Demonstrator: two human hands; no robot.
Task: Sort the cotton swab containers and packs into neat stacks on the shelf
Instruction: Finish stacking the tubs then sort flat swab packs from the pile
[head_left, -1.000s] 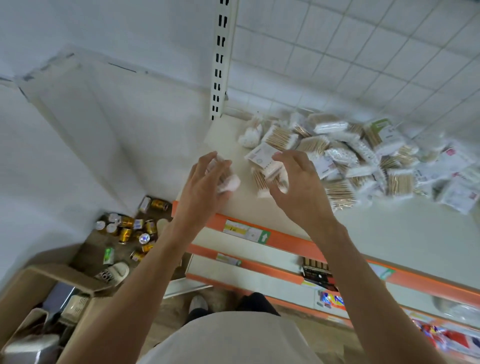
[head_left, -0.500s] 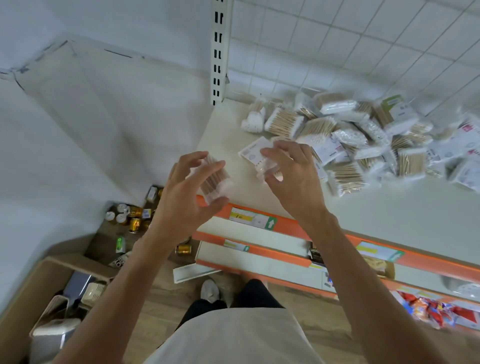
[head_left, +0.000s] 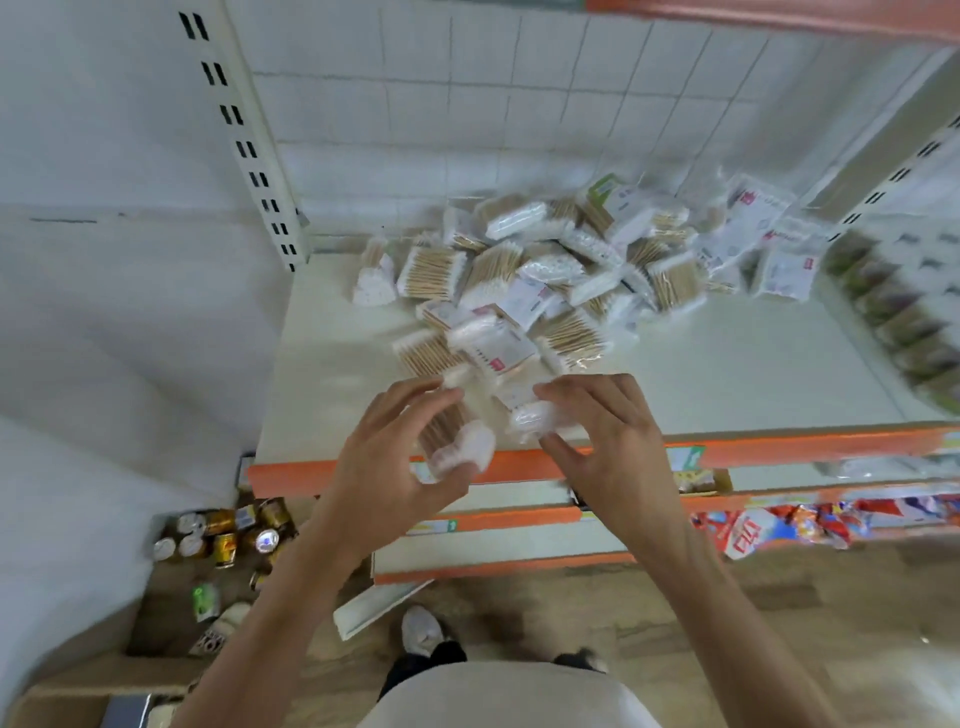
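- Here the shelf (head_left: 727, 384) ends in an orange front lip; both hands work right at that lip, near its left corner.
- Bare white shelf surface lies to the right of the hands and in front of the heap; a slotted upright (head_left: 249, 150) stands at the back left corner.
- The left hand (head_left: 395, 467) curls its fingers and thumb round a clear pack of wooden swabs (head_left: 457, 441), held over the lip.
- The right hand (head_left: 608, 447) pinches another clear pack (head_left: 535, 415) just beside it; blur hides finer detail.
- The unsorted heap of swab packs (head_left: 571, 265) sprawls behind, reaching toward the tiled back wall.
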